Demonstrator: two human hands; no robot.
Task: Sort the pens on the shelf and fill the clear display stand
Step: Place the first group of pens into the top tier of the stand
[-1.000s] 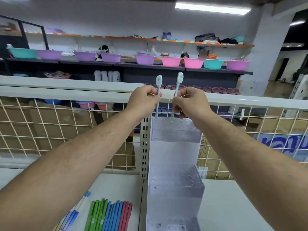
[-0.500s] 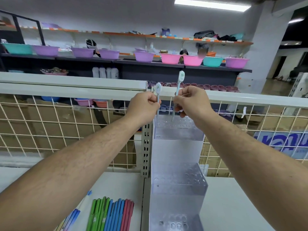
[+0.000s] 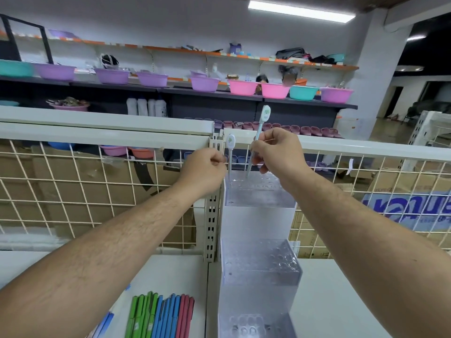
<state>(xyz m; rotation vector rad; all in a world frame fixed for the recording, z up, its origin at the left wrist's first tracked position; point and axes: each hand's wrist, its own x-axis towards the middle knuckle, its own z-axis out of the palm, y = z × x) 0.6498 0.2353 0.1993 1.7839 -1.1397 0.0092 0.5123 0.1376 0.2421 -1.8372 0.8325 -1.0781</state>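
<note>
The clear display stand (image 3: 259, 264) rises in three stepped tiers on the white shelf, each top drilled with holes. A pale pen with an oval cap (image 3: 230, 152) stands upright in the top tier's left edge, and my left hand (image 3: 203, 168) pinches its shaft with curled fingertips. In my right hand (image 3: 278, 151) a second pale pen (image 3: 259, 132) leans right, its tip touching the top tier. Green, blue and red pens (image 3: 161, 315) lie side by side on the shelf at lower left.
A white wire mesh panel (image 3: 73, 181) and a slotted upright post (image 3: 211, 223) back the shelf (image 3: 341, 308), with cardboard cartons behind. Far shelves hold purple, pink and teal basins (image 3: 244, 87). More blue pens (image 3: 103, 323) show under my left forearm.
The pen in my left hand has dropped lower and now stands in the top tier. My right hand has brought its pen down until the tip meets the tier.
</note>
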